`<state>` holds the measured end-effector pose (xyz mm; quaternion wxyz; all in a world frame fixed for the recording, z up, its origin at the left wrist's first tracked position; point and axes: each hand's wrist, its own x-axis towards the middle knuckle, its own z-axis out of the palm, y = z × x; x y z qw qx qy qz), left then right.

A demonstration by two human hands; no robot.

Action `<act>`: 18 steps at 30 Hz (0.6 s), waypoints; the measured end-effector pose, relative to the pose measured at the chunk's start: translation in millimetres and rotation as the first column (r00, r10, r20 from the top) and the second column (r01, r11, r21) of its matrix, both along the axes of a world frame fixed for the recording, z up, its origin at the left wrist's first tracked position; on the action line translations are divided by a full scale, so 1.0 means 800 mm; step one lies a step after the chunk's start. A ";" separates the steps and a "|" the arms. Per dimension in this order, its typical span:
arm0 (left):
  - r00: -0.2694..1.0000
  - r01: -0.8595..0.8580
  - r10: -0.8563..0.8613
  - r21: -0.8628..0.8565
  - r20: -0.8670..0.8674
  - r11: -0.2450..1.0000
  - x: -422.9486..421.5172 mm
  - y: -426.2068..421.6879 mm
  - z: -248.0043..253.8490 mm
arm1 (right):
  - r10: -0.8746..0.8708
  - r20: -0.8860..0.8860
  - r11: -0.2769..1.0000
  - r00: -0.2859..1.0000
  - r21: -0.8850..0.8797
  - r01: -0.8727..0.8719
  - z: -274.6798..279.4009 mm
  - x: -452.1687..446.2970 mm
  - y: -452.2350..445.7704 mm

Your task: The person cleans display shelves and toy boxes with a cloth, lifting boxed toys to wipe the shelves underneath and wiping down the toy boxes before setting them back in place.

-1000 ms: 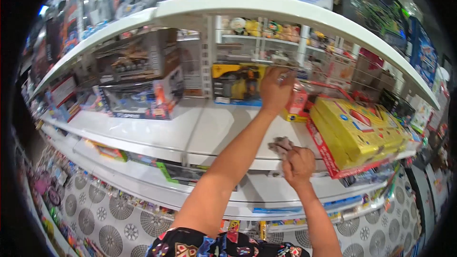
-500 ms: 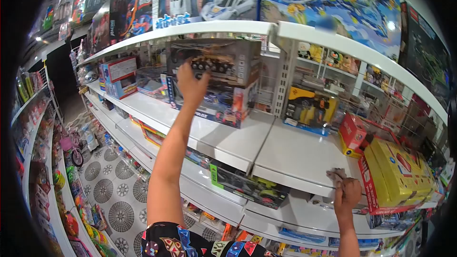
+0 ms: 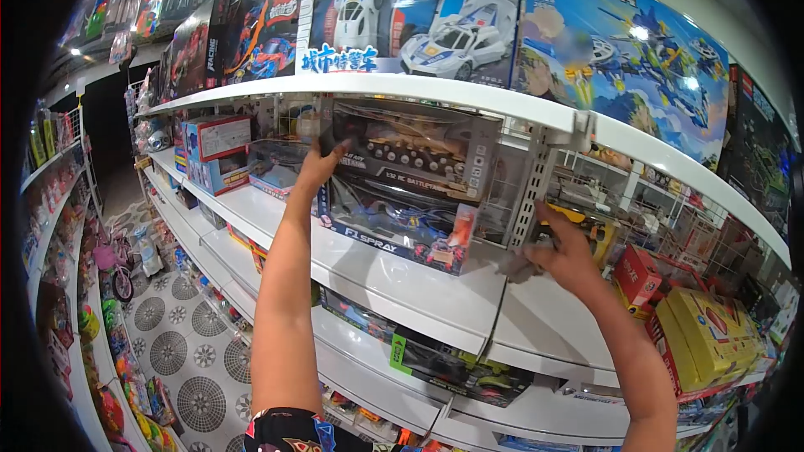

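2 arms (image 3: 286, 310) reach forward. Left grip (image 3: 320, 165) is at the battletank box (image 3: 410, 153) at its left edge. Right grip (image 3: 571, 251), forefinger (image 3: 554, 222) raised, is right of it.

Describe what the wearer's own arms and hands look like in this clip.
The left hand and right hand are ungloved, and no watch or bracelet shows on either wrist. The left arm ends in a black sleeve printed with multicoloured shapes, red and blue among them; the right sleeve is out of view.
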<state>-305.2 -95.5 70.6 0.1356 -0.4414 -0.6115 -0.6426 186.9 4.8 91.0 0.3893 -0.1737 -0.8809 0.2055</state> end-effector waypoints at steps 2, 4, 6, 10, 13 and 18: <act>0.995 -0.094 0.092 -0.042 -0.027 0.995 -0.041 0.022 -0.020 | 0.015 0.012 0.995 1.000 -0.098 -0.013 0.002 -0.041 0.028; 1.000 -0.010 0.010 -0.034 0.003 0.999 -0.052 0.023 -0.028 | -0.014 0.056 0.979 0.998 -0.204 0.026 0.016 -0.071 0.029; 1.000 -0.027 0.027 -0.029 -0.003 0.999 -0.024 0.011 -0.021 | -0.086 0.137 0.944 0.987 -0.306 0.125 0.037 -0.092 0.008; 0.953 -0.263 0.252 -0.048 -0.168 0.964 -0.029 0.010 -0.025 | -0.064 0.161 0.924 0.985 -0.363 0.119 0.050 -0.121 0.008; 0.973 -0.194 0.178 -0.104 -0.146 0.976 -0.032 -0.002 -0.031 | 0.034 0.168 0.896 0.985 -0.441 0.045 0.054 -0.133 -0.008; 0.993 -0.106 0.104 -0.047 -0.049 0.993 -0.032 0.005 -0.040 | 0.070 0.146 0.898 0.987 -0.440 0.001 0.050 -0.135 -0.002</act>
